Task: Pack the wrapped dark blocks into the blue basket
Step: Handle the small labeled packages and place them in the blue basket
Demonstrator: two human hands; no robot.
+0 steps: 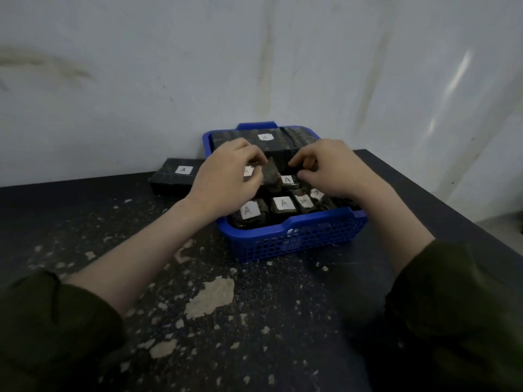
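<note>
We tuck a small wrapped block (pixel 272 175) into the middle of the blue basket (pixel 297 236), tilted so it can slide between the others. Our left hand (pixel 226 179) pinches it with bent fingers (pixel 256 161). Our right hand (pixel 331 168) curls at its 3 o'clock side, but we cannot tell if it grips. One big block (pixel 174 176) waits on the tabletop (pixel 141 236) at the basket's 9 o'clock

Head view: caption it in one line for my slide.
Left hand pinches a wrapped dark block in the blue basket, right hand beside it; another block lies outside.

"A" stands on white labels (pixel 283 203) of wrapped dark blocks (pixel 167 181).
</note>
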